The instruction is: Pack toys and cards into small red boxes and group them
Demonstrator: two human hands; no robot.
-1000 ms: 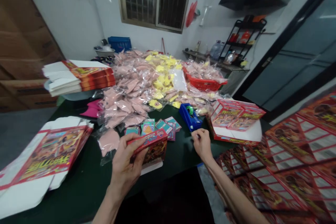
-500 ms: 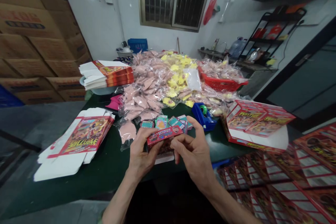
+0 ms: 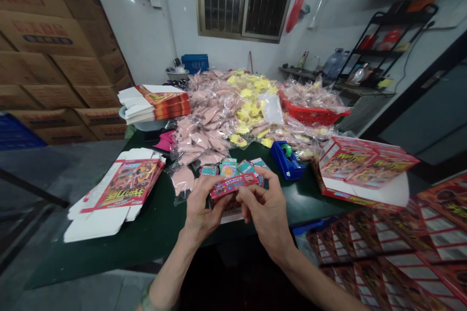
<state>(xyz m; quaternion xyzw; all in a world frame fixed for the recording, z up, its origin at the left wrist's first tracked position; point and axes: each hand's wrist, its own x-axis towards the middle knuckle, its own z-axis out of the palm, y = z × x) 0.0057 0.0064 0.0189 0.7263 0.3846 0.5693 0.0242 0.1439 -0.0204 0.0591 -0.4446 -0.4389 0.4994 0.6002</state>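
Note:
A small red printed carton (image 3: 230,185) is held over the near edge of the table, one narrow side facing up. My left hand (image 3: 205,206) grips its left end, thumb in front and fingers behind. At its right end my right hand (image 3: 265,206) is closed, thumb and fingertips pinched on the carton's edge. Just beyond the carton lie several teal-backed cards (image 3: 228,167), partly hidden by it and by my fingers. A bagged pink item (image 3: 183,180) lies left of the cards. To their right stands a blue tape dispenser (image 3: 288,163) with green tape.
Flattened cartons (image 3: 120,187) lie at the left, with another stack (image 3: 156,102) behind. Bagged pink and yellow pieces (image 3: 219,102) heap across the back beside a red basket (image 3: 314,115). An open box of finished cartons (image 3: 365,165) stands right; many more cartons (image 3: 365,238) sit below.
The whole view has shifted slightly, so things appear a little further right. Both hands keep hold of the carton, with only slight finger movement.

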